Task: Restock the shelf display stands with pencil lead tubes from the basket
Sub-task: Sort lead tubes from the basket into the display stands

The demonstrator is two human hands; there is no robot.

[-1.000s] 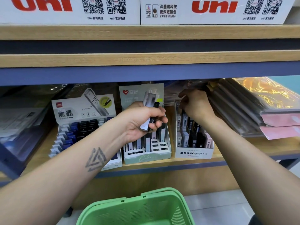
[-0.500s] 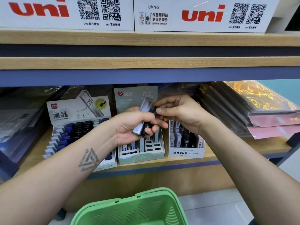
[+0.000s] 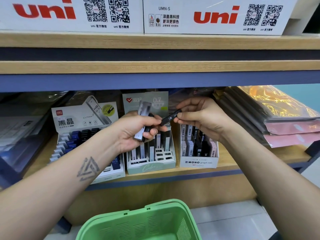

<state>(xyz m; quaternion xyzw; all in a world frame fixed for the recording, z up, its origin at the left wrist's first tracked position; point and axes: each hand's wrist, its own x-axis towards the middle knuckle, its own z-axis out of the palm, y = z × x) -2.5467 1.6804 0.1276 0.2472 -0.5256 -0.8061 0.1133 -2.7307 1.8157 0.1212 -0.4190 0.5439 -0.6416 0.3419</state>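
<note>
My left hand (image 3: 136,131) grips a small bunch of lead tubes (image 3: 144,110), grey and black, in front of the pale green display stand (image 3: 152,168). My right hand (image 3: 202,116) pinches one black lead tube (image 3: 170,117) by its right end, held slanted just right of the bunch. Below it stands the white MONO display stand (image 3: 199,162), holding several black, grey and pink tubes. A white stand (image 3: 83,118) with blue and black tubes sits at the left. The green basket (image 3: 138,222) is below, at the bottom edge.
The stands sit on a wooden shelf (image 3: 228,163) with a blue front edge. A stack of wrapped folders (image 3: 277,118) leans at the right. White uni boxes (image 3: 216,16) fill the shelf above, which overhangs low over the stands.
My right hand left the MONO stand, came to the bunch in my left hand and drew one black tube out to the right. The left hand stayed put.
</note>
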